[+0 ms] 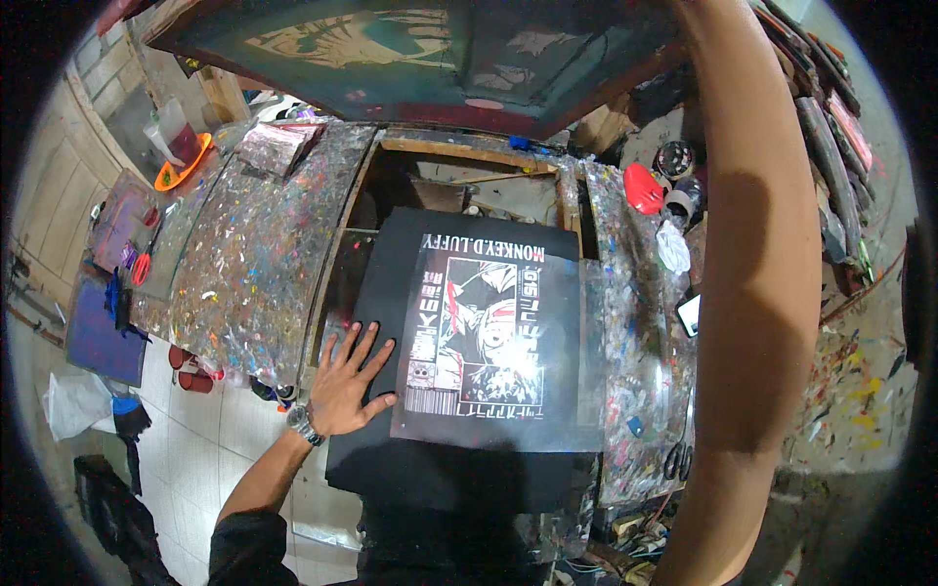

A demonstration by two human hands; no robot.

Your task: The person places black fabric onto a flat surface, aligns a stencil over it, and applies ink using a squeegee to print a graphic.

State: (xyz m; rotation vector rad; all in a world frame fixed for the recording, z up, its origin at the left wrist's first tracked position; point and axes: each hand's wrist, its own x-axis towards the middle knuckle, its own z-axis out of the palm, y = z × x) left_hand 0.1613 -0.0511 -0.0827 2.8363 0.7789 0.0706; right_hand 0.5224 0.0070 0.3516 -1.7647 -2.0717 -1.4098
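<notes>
My left hand (350,384) lies flat with its fingers spread on a black, cloth-like surface (376,459), and a metal wristwatch (304,423) is on that wrist. Just right of its fingertips is a comic-style print (489,337) in white, black and red, upside down to me. A glossy clear sheet (572,391) lies over the print. My right forearm (757,322) reaches up along the right side to a raised framed printing screen (528,63); the right hand itself is beyond the upper edge. The screen tilts above the far end of the black surface.
Paint-spattered boards (264,244) flank the black surface. On the right lie a red lid-like piece (643,188), a phone (690,316) and black-handled scissors (677,461). Red-handled scissors (143,266) and an orange tray (184,168) holding a jug sit left. Squeegee-like wooden pieces (826,176) lean at far right.
</notes>
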